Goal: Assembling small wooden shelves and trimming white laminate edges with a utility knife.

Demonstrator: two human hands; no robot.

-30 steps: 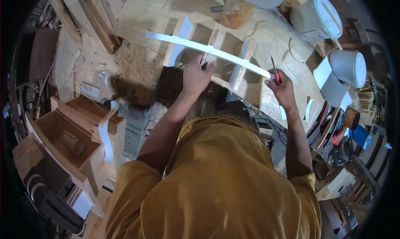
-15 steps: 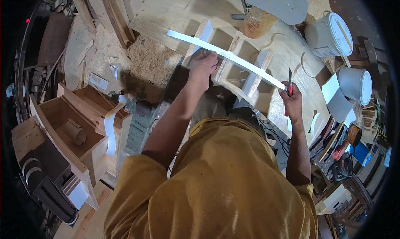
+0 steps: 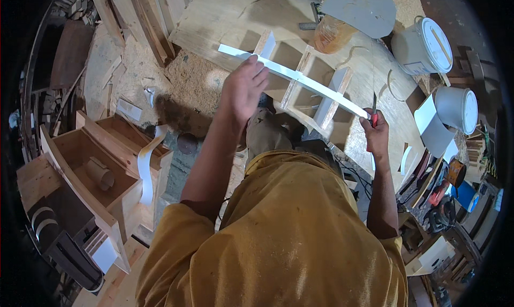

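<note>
A long narrow white edging strip (image 3: pixel 326 89) slants across a small wooden frame with several crosspieces (image 3: pixel 290 89) on the worktable. My left hand (image 3: pixel 242 92) is beside the strip's left part, its fingers stretched out and nearly touching or resting against it; contact cannot be made out. At the strip's right end, my right hand (image 3: pixel 378 137) is closed around a red-handled knife (image 3: pixel 374 116), its thin dark blade pointing away from me. The thumb and fingers of that hand also meet the strip's end there.
A glue-stained plastic container (image 3: pixel 329 35) stands beyond the frame, under a grey sheet (image 3: pixel 358 10). Two white buckets stand at right, the larger bucket (image 3: pixel 409 44) farther away. Sawdust (image 3: pixel 195 71) covers the left side, near a wooden drawer box (image 3: pixel 85 162) with a curled strip (image 3: pixel 144 168).
My left hand has let go of the strip's middle and slid left along it, its fingers straightening. My right hand stays at the strip's right end with the knife.
</note>
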